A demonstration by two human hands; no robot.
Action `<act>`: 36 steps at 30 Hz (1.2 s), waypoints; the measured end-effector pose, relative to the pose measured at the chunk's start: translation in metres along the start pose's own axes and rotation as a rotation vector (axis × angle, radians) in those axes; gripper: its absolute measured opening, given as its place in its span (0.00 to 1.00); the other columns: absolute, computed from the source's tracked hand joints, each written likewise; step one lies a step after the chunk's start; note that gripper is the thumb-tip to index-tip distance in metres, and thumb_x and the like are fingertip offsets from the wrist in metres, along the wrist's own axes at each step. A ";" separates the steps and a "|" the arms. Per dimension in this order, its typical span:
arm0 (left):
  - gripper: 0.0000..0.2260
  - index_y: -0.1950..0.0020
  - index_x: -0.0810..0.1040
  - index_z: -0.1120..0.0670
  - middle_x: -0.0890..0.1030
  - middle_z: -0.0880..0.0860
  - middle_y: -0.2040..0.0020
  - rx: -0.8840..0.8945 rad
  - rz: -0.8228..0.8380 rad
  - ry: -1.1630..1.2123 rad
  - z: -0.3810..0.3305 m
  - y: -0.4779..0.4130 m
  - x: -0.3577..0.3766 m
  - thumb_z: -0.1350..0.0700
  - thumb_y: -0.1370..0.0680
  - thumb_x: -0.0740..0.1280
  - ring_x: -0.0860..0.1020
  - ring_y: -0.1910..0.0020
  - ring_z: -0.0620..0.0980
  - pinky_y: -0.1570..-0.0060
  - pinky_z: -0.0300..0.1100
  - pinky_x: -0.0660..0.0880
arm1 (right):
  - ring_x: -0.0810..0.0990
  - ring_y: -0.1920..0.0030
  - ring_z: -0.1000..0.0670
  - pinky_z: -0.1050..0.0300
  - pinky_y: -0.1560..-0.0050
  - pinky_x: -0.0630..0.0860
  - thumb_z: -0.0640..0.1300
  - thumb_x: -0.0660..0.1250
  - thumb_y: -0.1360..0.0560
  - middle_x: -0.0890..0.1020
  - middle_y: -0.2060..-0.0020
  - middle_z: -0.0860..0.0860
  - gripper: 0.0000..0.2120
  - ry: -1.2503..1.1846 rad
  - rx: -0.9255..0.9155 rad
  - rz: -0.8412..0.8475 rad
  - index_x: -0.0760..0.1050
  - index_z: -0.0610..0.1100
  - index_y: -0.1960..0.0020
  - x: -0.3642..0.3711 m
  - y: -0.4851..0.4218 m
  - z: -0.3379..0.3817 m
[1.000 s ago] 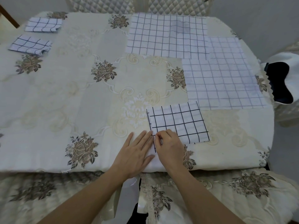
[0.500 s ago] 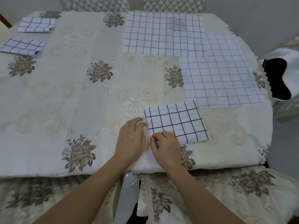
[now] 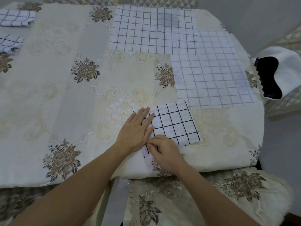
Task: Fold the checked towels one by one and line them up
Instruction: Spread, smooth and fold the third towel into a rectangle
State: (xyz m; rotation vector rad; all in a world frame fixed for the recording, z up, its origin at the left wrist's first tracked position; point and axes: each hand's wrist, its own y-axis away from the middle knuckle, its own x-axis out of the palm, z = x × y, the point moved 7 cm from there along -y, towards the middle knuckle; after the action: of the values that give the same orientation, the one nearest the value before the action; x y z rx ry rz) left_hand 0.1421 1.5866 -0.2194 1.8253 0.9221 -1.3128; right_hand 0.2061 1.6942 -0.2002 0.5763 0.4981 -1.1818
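Observation:
A folded white towel with bold black checks lies near the table's front edge. My left hand lies flat with straight fingers on the towel's left side. My right hand pinches the towel's near left corner with curled fingers. Two unfolded checked towels lie flat beyond: one with dark lines at the back, one with faint lines at the right, overlapping at a corner. Two folded checked towels sit at the far left.
The table wears a cream cloth with brown flower prints. A chair with a black and white cloth stands off the right edge. Quilted chair backs show behind the table. A cushioned seat is right below me.
My left hand has slid forward from the table beside the near corner onto the towel's left side. My right hand stays at the near corner.

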 end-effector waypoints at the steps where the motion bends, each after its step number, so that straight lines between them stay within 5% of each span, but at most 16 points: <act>1: 0.29 0.18 0.49 0.50 0.47 0.52 0.18 0.013 -0.005 -0.054 0.000 0.001 0.003 0.40 0.17 0.38 0.44 0.19 0.50 0.21 0.51 0.49 | 0.75 0.55 0.54 0.58 0.53 0.73 0.47 0.62 0.20 0.79 0.58 0.54 0.12 -0.021 -0.021 0.008 0.83 0.45 0.48 -0.005 0.000 -0.001; 6: 0.30 0.18 0.44 0.51 0.43 0.54 0.18 0.027 -0.031 -0.156 0.001 0.003 0.011 0.37 0.16 0.40 0.42 0.19 0.52 0.21 0.53 0.49 | 0.78 0.52 0.51 0.54 0.51 0.77 0.43 0.63 0.22 0.81 0.55 0.49 0.11 0.112 -0.188 -0.233 0.82 0.41 0.48 -0.043 0.009 -0.002; 9: 0.31 0.18 0.44 0.51 0.43 0.55 0.18 0.022 -0.035 -0.174 0.000 0.003 0.011 0.37 0.16 0.40 0.42 0.19 0.54 0.22 0.55 0.51 | 0.78 0.44 0.46 0.51 0.43 0.77 0.39 0.62 0.22 0.81 0.49 0.46 0.11 0.296 -0.239 -0.395 0.81 0.38 0.44 -0.060 0.006 -0.007; 12: 0.31 0.18 0.44 0.51 0.43 0.57 0.18 -0.018 -0.039 -0.183 0.000 0.002 0.010 0.35 0.17 0.41 0.41 0.20 0.60 0.22 0.57 0.50 | 0.68 0.27 0.43 0.45 0.27 0.66 0.46 0.59 0.19 0.76 0.32 0.44 0.19 0.464 -0.190 -0.323 0.74 0.40 0.31 -0.051 -0.018 -0.015; 15: 0.33 0.18 0.45 0.52 0.44 0.61 0.19 -0.058 -0.033 -0.196 0.001 0.004 0.010 0.35 0.17 0.42 0.43 0.20 0.63 0.23 0.59 0.51 | 0.56 0.21 0.45 0.43 0.23 0.57 0.54 0.52 0.17 0.64 0.23 0.47 0.27 0.566 -0.107 -0.185 0.62 0.43 0.22 -0.034 -0.034 -0.026; 30: 0.33 0.18 0.49 0.55 0.45 0.56 0.18 -0.136 -0.064 -0.135 -0.013 0.027 0.007 0.37 0.17 0.45 0.43 0.19 0.54 0.23 0.60 0.52 | 0.50 0.20 0.46 0.43 0.21 0.52 0.57 0.45 0.16 0.57 0.20 0.49 0.28 0.654 -0.107 -0.070 0.56 0.45 0.20 -0.018 -0.031 -0.040; 36: 0.37 0.18 0.48 0.55 0.46 0.55 0.18 -0.039 -0.048 -0.154 -0.022 0.046 0.013 0.33 0.19 0.48 0.45 0.19 0.53 0.23 0.60 0.53 | 0.51 0.20 0.47 0.43 0.21 0.53 0.58 0.45 0.16 0.57 0.20 0.49 0.29 0.648 -0.114 -0.075 0.56 0.45 0.20 -0.017 -0.029 -0.041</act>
State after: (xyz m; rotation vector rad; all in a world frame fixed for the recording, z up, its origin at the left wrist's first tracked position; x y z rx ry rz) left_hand 0.1952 1.5841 -0.2200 1.6571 0.9062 -1.4329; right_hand 0.1710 1.7254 -0.2245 0.8484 1.1379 -1.0128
